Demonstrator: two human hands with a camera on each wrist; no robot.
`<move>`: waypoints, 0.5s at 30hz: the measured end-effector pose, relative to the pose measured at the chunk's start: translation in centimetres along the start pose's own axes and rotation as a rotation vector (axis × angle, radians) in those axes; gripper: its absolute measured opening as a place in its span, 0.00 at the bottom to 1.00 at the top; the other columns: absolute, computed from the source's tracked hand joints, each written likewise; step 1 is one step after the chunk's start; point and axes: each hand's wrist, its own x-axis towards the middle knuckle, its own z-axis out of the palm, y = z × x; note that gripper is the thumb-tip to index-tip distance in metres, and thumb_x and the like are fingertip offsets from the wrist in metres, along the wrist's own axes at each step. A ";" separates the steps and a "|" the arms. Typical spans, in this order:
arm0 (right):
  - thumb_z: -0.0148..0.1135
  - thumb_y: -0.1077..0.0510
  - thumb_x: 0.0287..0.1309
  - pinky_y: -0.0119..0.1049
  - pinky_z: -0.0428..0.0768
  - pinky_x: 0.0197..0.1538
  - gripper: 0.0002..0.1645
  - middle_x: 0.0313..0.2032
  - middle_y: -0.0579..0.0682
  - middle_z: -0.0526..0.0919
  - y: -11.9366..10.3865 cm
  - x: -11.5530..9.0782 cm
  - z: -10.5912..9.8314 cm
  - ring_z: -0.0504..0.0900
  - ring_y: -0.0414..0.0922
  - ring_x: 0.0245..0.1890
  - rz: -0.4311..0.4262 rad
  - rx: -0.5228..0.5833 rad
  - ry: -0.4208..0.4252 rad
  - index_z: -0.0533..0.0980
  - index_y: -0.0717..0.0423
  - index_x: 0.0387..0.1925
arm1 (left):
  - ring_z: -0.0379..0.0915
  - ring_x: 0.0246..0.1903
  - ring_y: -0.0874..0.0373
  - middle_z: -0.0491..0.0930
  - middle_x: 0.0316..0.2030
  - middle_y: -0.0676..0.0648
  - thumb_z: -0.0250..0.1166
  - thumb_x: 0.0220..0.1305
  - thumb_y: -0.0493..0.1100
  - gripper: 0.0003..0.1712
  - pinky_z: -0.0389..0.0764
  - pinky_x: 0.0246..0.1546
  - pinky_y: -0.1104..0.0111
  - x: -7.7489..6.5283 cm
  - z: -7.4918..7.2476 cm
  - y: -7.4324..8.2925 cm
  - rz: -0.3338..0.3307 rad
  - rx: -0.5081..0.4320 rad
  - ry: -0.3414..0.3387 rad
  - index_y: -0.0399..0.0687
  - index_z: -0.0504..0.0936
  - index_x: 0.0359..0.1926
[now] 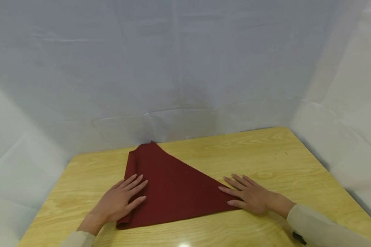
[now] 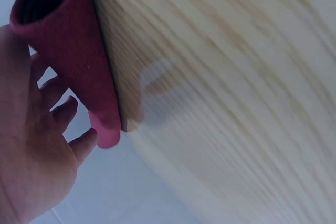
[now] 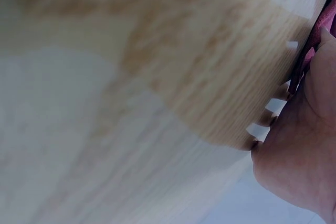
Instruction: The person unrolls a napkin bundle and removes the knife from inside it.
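Note:
A dark red cloth lies on the wooden table, its left edge rolled into a tube and its right side tapering to a point. My left hand rests on the rolled edge, fingers spread and fairly straight. In the left wrist view the rolled cloth shows its hollow end, with the left hand alongside it. My right hand lies over the pointed right corner, fingers outstretched. The right wrist view shows the right hand low at the table, with a sliver of the cloth at its edge.
The light wooden table has rounded back corners. Pale sheeting hangs behind it and along both sides. The cloth's top tip reaches close to the table's back edge. A small dark object shows beneath the right sleeve.

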 end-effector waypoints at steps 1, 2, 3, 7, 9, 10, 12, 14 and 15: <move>0.38 0.42 0.74 0.64 0.50 0.65 0.32 0.73 0.57 0.49 0.0 0.0 0.0 0.44 0.61 0.71 -0.004 -0.001 0.007 0.55 0.46 0.74 | 0.51 0.69 0.49 0.61 0.69 0.47 0.44 0.71 0.66 0.35 0.58 0.64 0.48 0.1 0.1 0.1 0.007 0.003 -0.004 0.55 0.66 0.69; 0.37 0.42 0.74 0.64 0.50 0.65 0.32 0.73 0.57 0.50 0.0 0.0 0.0 0.44 0.61 0.71 -0.004 -0.003 0.007 0.55 0.45 0.74 | 0.51 0.69 0.49 0.62 0.68 0.47 0.43 0.71 0.66 0.35 0.58 0.64 0.48 0.2 0.1 0.2 0.010 0.004 -0.012 0.55 0.66 0.70; 0.38 0.42 0.74 0.65 0.50 0.65 0.32 0.73 0.57 0.50 -0.1 0.0 -0.1 0.44 0.61 0.71 -0.005 -0.001 0.009 0.55 0.46 0.74 | 0.52 0.69 0.48 0.63 0.68 0.47 0.44 0.71 0.66 0.35 0.58 0.64 0.48 0.3 0.2 0.3 0.011 0.005 -0.020 0.55 0.67 0.69; 0.37 0.41 0.74 0.65 0.50 0.65 0.32 0.73 0.57 0.49 -0.1 0.0 0.0 0.44 0.61 0.71 0.001 0.011 -0.002 0.55 0.45 0.74 | 0.52 0.69 0.48 0.65 0.67 0.47 0.47 0.71 0.63 0.33 0.57 0.64 0.48 0.1 0.6 0.2 0.011 0.020 -0.052 0.54 0.67 0.69; 0.37 0.41 0.74 0.65 0.50 0.65 0.32 0.73 0.57 0.49 -0.1 0.0 0.1 0.44 0.61 0.71 0.002 0.015 -0.006 0.55 0.45 0.74 | 0.52 0.69 0.48 0.66 0.66 0.47 0.49 0.71 0.61 0.31 0.57 0.64 0.48 -0.1 0.6 0.1 0.013 0.028 -0.055 0.53 0.68 0.69; 0.37 0.41 0.74 0.65 0.50 0.65 0.32 0.73 0.56 0.49 -0.1 0.0 0.1 0.44 0.61 0.71 0.004 0.016 -0.008 0.55 0.44 0.74 | 0.52 0.69 0.48 0.66 0.66 0.47 0.50 0.71 0.59 0.30 0.57 0.64 0.48 -0.2 0.6 0.0 0.015 0.033 -0.054 0.53 0.68 0.68; 0.37 0.41 0.74 0.65 0.50 0.65 0.32 0.73 0.56 0.49 0.1 0.1 0.1 0.44 0.61 0.71 0.001 0.014 -0.004 0.55 0.44 0.74 | 0.52 0.69 0.47 0.67 0.65 0.46 0.53 0.71 0.56 0.29 0.58 0.64 0.48 -0.4 0.5 -0.2 0.015 0.040 -0.047 0.52 0.69 0.68; 0.38 0.41 0.74 0.65 0.50 0.65 0.32 0.73 0.57 0.49 0.2 0.1 0.2 0.44 0.61 0.71 -0.003 0.013 0.005 0.55 0.45 0.74 | 0.52 0.69 0.47 0.67 0.65 0.46 0.54 0.70 0.53 0.28 0.58 0.63 0.47 -0.6 0.3 -0.4 0.014 0.048 -0.041 0.51 0.70 0.67; 0.39 0.42 0.74 0.65 0.50 0.65 0.32 0.73 0.57 0.49 0.2 0.1 0.1 0.44 0.61 0.71 -0.005 0.016 0.009 0.55 0.45 0.74 | 0.52 0.69 0.47 0.68 0.65 0.46 0.55 0.70 0.52 0.27 0.59 0.63 0.47 -0.7 0.3 -0.5 0.014 0.051 -0.038 0.50 0.71 0.67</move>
